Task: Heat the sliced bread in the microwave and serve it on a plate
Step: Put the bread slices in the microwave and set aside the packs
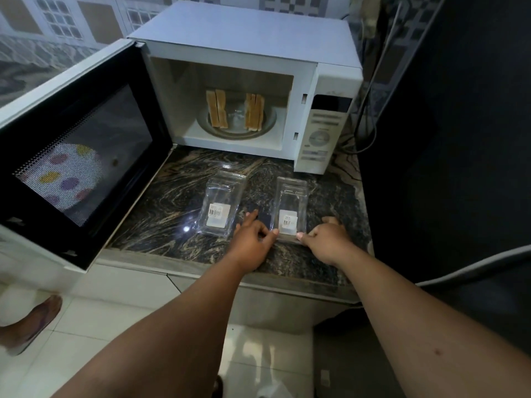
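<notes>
Reaching forward over the pale tiled floor (120, 285), both forearms extend to the near edge of the dark marbled surface (172, 202). Left hand (253, 239): fingers loosely curled, thumb tip touching the near left corner of the right clear plastic container (290, 208); whether it truly pinches the edge cannot be told. Right hand (327, 235): fingers curled, thumb tip against the same container's near right corner, grip likewise unclear. That container lies flat on the surface and carries a white barcode label. A second clear plastic container (219, 205), also labelled, lies just to its left, apart from it, untouched.

Beyond them stands a white microwave (247, 35) on the same surface, its door (80, 150) swung fully open to the left. Inside, on the glass turntable (235, 130), two stacks of sliced bread (217, 112) stand upright on edge, one at left, one at right, well apart. Cables (370, 110) hang right of the microwave.
</notes>
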